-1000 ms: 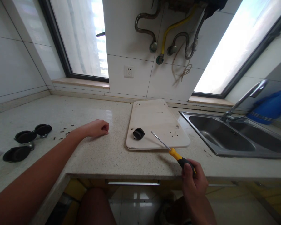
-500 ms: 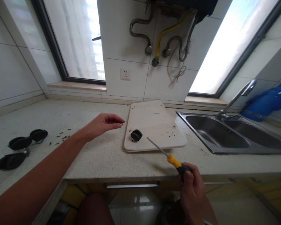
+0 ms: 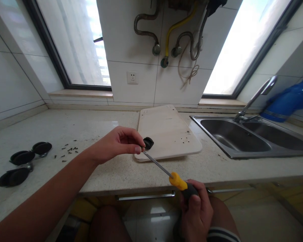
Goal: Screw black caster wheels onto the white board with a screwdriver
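My right hand [image 3: 195, 210] is wrapped round the dark grip of a yellow-and-black screwdriver [image 3: 178, 181], its shaft pointing up and left. The fingertips of my left hand [image 3: 121, 143] are pinched on a tiny screw [image 3: 143, 149] at the screwdriver's tip, mostly covered by the fingers. Just behind them a black caster wheel [image 3: 148, 143] stands on the near left corner of a pale board [image 3: 164, 126], partly hidden by my left hand. Small holes show near the board's other corners.
Several loose screws [image 3: 70, 150] lie on the speckled countertop [image 3: 111, 178] at left, beside more black casters [image 3: 22, 157]. A steel double sink [image 3: 229, 134] with a faucet [image 3: 257, 94] is at right, near a blue container [image 3: 282, 104]. Hoses hang on the tiled wall.
My left hand has moved right towards the caster. The screwdriver has swung left, and its tip now meets my left fingertips. The view has shifted slightly.
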### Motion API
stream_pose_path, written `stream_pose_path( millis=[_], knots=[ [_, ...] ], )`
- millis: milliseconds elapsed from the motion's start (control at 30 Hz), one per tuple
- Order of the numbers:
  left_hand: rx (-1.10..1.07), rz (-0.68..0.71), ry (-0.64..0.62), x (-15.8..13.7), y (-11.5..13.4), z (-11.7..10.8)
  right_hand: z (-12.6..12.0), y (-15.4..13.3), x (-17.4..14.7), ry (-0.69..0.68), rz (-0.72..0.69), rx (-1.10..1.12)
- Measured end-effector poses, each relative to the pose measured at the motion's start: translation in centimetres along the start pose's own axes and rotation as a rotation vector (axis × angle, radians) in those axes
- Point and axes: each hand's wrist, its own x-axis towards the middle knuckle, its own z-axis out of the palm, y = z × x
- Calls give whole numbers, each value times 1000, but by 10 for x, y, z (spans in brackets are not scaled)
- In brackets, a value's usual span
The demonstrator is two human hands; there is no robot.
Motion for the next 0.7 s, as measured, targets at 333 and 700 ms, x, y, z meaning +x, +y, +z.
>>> stream_pose_path(
  millis=[333,700],
  knots=[
    [29,15,-12,-3,6,3,-1,1,-2,48,-11,-78],
    [295,105,39,-2,10,6,-6,-8,3,170,-395,-127]
  ],
)
